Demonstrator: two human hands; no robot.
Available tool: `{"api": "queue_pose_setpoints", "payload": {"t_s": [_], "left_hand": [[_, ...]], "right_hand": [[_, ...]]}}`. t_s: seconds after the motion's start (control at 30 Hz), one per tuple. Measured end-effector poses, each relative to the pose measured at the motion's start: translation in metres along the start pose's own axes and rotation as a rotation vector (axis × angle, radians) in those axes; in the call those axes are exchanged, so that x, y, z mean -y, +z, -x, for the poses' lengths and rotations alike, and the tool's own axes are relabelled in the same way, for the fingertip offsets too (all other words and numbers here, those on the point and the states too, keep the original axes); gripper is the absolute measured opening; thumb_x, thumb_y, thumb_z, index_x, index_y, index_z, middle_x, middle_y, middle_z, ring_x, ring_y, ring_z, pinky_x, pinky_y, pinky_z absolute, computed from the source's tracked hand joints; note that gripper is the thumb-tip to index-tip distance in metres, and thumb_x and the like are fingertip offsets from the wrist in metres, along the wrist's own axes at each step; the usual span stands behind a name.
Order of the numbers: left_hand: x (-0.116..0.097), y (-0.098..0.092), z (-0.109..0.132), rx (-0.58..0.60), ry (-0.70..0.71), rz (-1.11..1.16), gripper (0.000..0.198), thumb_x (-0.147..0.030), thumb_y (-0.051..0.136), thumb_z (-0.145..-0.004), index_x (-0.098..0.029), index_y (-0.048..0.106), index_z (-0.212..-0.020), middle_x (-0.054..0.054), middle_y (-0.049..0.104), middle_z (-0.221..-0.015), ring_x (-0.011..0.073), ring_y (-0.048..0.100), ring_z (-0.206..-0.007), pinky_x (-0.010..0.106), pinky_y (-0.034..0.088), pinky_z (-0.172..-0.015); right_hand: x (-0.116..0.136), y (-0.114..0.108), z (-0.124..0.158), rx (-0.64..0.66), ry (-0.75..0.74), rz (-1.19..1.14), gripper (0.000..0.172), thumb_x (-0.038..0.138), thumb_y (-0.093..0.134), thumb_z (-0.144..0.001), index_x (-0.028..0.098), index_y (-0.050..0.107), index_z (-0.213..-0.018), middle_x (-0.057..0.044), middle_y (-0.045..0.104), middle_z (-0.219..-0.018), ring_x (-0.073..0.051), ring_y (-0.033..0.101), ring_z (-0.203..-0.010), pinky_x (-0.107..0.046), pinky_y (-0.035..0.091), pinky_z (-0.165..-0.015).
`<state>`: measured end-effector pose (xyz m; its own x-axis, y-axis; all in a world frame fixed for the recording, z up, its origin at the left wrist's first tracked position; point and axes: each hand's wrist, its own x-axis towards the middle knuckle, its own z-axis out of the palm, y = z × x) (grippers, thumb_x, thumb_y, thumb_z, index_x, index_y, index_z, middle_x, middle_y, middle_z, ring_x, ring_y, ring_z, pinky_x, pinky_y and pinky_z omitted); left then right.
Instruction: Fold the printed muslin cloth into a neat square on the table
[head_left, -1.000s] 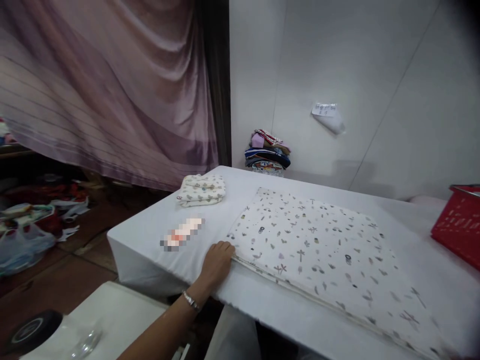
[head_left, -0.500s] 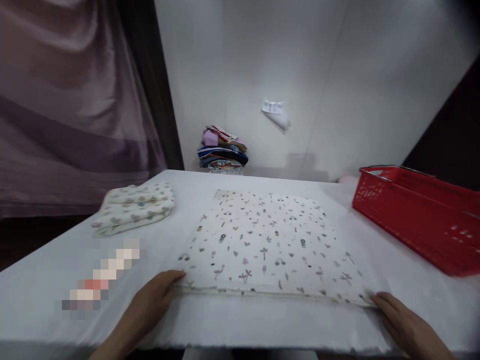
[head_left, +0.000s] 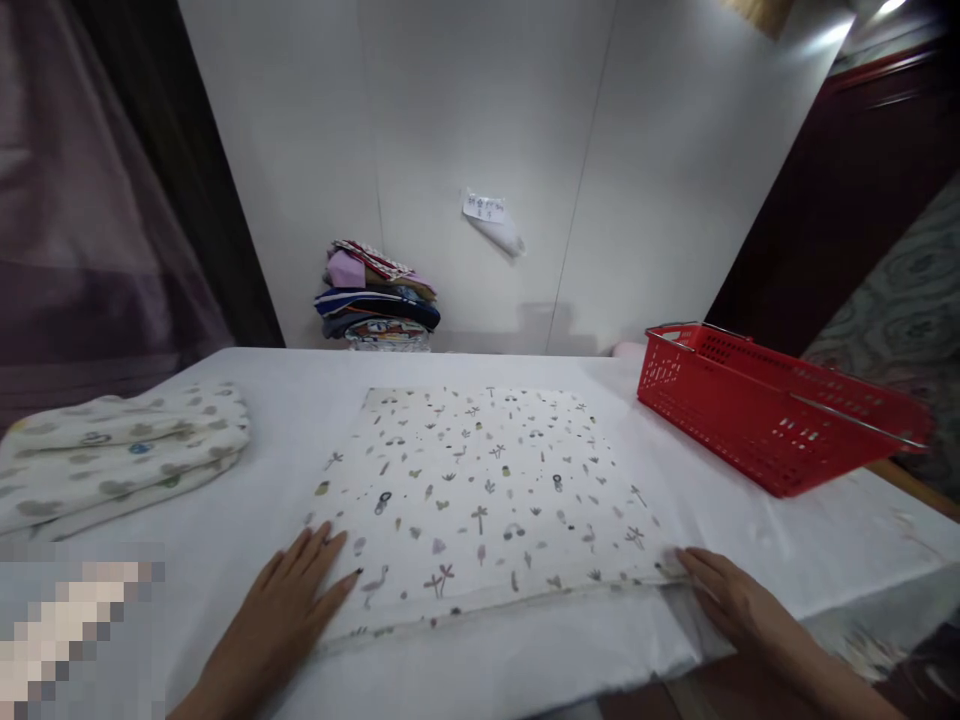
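A white cloth (head_left: 465,500) printed with small palm trees, rainbows and flamingos lies flat, folded into a rough rectangle with layered edges along its near side. My left hand (head_left: 289,600) rests palm down on its near left corner, fingers spread and thumb pointing across the cloth. At the near right corner, my right hand (head_left: 731,595) has its fingers together and pinches the edge; its thumb is mostly hidden. Off to the left is a folded cream cloth (head_left: 127,455) with grey-green spots, in a thick, loose bundle.
A white-covered table (head_left: 285,400) bears everything. On its right stands a red plastic basket (head_left: 757,420) with metal handles. A pile of folded clothes (head_left: 379,300) sits beyond the far edge, against the wall. A pixelated patch hides the lower left.
My view has turned to the right, showing more of the basket. My left hand has gone from pinching the near left corner to lying flat on it; my right hand stays at its corner.
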<state>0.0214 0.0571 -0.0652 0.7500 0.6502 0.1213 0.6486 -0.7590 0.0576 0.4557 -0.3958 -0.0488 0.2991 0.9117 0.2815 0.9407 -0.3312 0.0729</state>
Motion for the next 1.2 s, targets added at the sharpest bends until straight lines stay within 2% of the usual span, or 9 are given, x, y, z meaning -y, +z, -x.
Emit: {"api": "queue_pose_setpoints", "payload": {"t_s": [0.17, 0.33, 0.47, 0.63, 0.7, 0.8, 0.93, 1.07, 1.2], "left_hand": [[0.004, -0.015, -0.01, 0.122, -0.023, -0.019, 0.05, -0.042, 0.049, -0.079, -0.028, 0.055, -0.127, 0.006, 0.038, -0.146, 0.0307, 0.026, -0.138, 0.051, 0.029, -0.107], [0.001, -0.019, -0.008, 0.084, 0.019, -0.135, 0.04, -0.024, 0.05, -0.079, -0.036, 0.063, -0.115, 0.001, 0.037, -0.147, 0.0333, 0.017, -0.14, 0.061, 0.019, -0.106], [-0.003, -0.017, -0.001, 0.111, 0.004, -0.116, 0.041, -0.027, 0.04, -0.085, -0.034, 0.06, -0.12, 0.001, 0.034, -0.148, 0.0305, 0.021, -0.14, 0.059, 0.022, -0.107], [-0.002, -0.021, -0.003, 0.156, -0.156, -0.084, 0.05, -0.04, 0.037, -0.087, -0.028, 0.046, -0.135, 0.006, 0.029, -0.15, 0.0292, 0.022, -0.139, 0.058, 0.025, -0.106], [0.001, -0.026, -0.013, 0.207, -0.157, -0.101, 0.046, -0.037, 0.039, -0.086, -0.029, 0.051, -0.13, 0.006, 0.034, -0.148, 0.0302, 0.025, -0.138, 0.059, 0.024, -0.105], [0.0, -0.035, -0.049, 0.159, -0.082, -0.127, 0.038, -0.031, 0.042, -0.085, -0.03, 0.062, -0.118, 0.005, 0.041, -0.144, 0.0313, 0.025, -0.138, 0.059, 0.02, -0.106], [-0.019, -0.041, -0.131, 0.031, -0.122, -0.035, 0.056, -0.048, 0.033, -0.089, -0.018, 0.046, -0.134, 0.013, 0.033, -0.148, 0.0295, 0.025, -0.138, 0.053, 0.021, -0.109], [-0.032, -0.032, -0.219, 0.058, -0.108, -0.005, 0.061, -0.052, 0.03, -0.089, -0.015, 0.04, -0.137, 0.014, 0.027, -0.151, 0.029, 0.021, -0.14, 0.052, 0.019, -0.11], [-0.019, -0.014, -0.281, 0.054, -0.159, -0.014, 0.063, -0.054, 0.027, -0.089, -0.016, 0.038, -0.138, 0.013, 0.024, -0.152, 0.0289, 0.019, -0.14, 0.052, 0.016, -0.111]], "right_hand": [[0.035, -0.02, -0.077, -0.066, 0.045, -0.132, 0.043, 0.033, 0.035, -0.093, 0.02, 0.05, -0.131, -0.012, 0.049, -0.136, -0.024, 0.049, -0.122, -0.042, 0.044, -0.1], [0.048, 0.01, -0.155, 0.097, 0.042, -0.2, 0.055, 0.049, 0.031, -0.093, 0.019, 0.04, -0.139, -0.011, 0.029, -0.149, -0.027, 0.02, -0.139, -0.05, 0.028, -0.109], [0.032, 0.043, -0.161, 0.273, 0.215, -0.098, 0.066, 0.057, 0.024, -0.092, 0.016, 0.037, -0.141, -0.012, 0.027, -0.149, -0.027, 0.019, -0.139, -0.054, 0.021, -0.11], [0.022, 0.059, -0.145, 0.204, 0.185, -0.007, 0.069, 0.061, 0.019, -0.091, 0.017, 0.04, -0.14, -0.01, 0.03, -0.148, -0.027, 0.023, -0.138, -0.055, 0.018, -0.11], [0.021, 0.058, -0.15, 0.176, 0.173, 0.009, 0.069, 0.063, 0.02, -0.09, 0.019, 0.043, -0.138, -0.01, 0.033, -0.147, -0.028, 0.025, -0.137, -0.055, 0.017, -0.11], [0.024, 0.053, -0.179, 0.166, 0.132, -0.012, 0.07, 0.062, 0.02, -0.091, 0.018, 0.039, -0.141, -0.01, 0.03, -0.148, -0.027, 0.021, -0.139, -0.052, 0.015, -0.112], [0.038, 0.057, -0.251, 0.232, 0.133, -0.131, 0.07, 0.06, 0.014, -0.092, 0.016, 0.031, -0.144, -0.011, 0.025, -0.151, -0.026, 0.015, -0.14, -0.048, 0.017, -0.113], [0.043, 0.079, -0.332, 0.284, 0.171, -0.195, 0.071, 0.06, 0.015, -0.092, 0.013, 0.028, -0.145, -0.012, 0.021, -0.152, -0.025, 0.015, -0.14, -0.043, 0.017, -0.113], [0.019, 0.1, -0.387, 0.291, 0.265, -0.164, 0.061, 0.053, 0.02, -0.094, 0.014, 0.038, -0.138, -0.013, 0.029, -0.149, -0.026, 0.021, -0.138, -0.043, 0.021, -0.11]]}}
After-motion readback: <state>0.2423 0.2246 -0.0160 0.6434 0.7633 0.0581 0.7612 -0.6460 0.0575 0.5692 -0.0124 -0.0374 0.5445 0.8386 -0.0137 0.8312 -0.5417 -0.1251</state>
